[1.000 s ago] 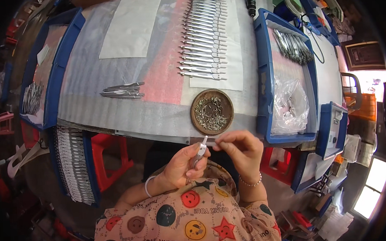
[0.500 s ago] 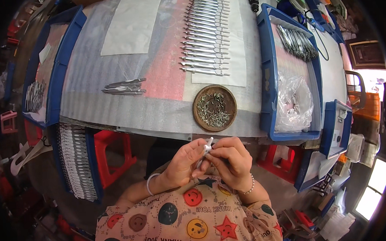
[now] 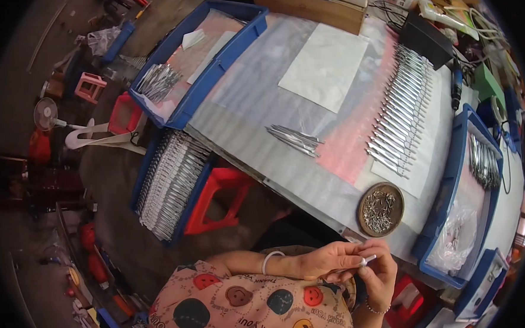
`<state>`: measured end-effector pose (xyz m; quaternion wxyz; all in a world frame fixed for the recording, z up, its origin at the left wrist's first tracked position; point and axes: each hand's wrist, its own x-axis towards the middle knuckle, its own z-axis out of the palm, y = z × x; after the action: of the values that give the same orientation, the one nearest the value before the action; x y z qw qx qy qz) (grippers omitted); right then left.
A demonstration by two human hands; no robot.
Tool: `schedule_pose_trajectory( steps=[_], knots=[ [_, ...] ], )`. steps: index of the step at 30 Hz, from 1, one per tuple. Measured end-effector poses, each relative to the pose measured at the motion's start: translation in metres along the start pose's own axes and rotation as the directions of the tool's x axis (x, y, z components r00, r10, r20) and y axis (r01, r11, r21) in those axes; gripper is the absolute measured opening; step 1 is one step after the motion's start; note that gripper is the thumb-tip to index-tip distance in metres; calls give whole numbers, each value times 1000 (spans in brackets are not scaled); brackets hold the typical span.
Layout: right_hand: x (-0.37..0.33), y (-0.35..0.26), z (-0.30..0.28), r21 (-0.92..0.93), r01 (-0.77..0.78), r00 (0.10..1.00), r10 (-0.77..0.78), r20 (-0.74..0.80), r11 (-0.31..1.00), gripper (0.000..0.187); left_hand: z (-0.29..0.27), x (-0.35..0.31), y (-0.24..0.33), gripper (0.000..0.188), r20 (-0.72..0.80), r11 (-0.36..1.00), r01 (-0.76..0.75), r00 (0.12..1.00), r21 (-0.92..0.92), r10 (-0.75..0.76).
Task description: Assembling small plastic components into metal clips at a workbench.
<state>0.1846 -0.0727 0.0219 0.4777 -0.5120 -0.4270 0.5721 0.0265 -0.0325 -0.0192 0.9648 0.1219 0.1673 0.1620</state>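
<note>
My left hand (image 3: 330,260) and my right hand (image 3: 382,275) meet in front of my body, below the table's near edge. Both have their fingers closed on a slender whitish metal piece (image 3: 368,259), whose pale tip sticks out between the fingertips. Most of that piece is hidden by the fingers. Just beyond my hands, on the table corner, stands a round brown bowl (image 3: 363,223) of small silver pins. Past the bowl, a long row of slender silver metal tools (image 3: 399,112) lies side by side on white paper. Several flat pointed metal pieces (image 3: 295,140) form a loose pile nearer the middle.
Blue trays with metal parts flank the table: one tray (image 3: 232,45) at the left, another tray (image 3: 440,211) at the right. A low blue tray (image 3: 138,197) of finished-looking silver tools sits beside a red stool (image 3: 216,196). A white sheet (image 3: 325,65) lies on the table.
The head view has swung to the left, so the table now appears tilted and further right. Both hands still hold the whitish metal piece, its tip now pointing more to the right.
</note>
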Motion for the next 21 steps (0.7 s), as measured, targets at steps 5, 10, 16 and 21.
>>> schedule_pose_trajectory(
  steps=[5,10,16,21],
  knots=[
    [-5,6,-1,-128,2,999,-8,-43,992,20,-3,2,-5,31,67,999,42,997,-23,-40],
    [8,18,-3,35,-41,999,40,35,999,16,1,-4,10,29,-89,989,93,991,-116,-103],
    [29,23,6,716,121,978,43,-206,688,28,-5,-5,8,29,-76,993,120,990,16,-119],
    [34,12,1,898,38,983,146,-113,439,30,0,-4,6,34,-152,969,171,978,180,-145]
  ],
)
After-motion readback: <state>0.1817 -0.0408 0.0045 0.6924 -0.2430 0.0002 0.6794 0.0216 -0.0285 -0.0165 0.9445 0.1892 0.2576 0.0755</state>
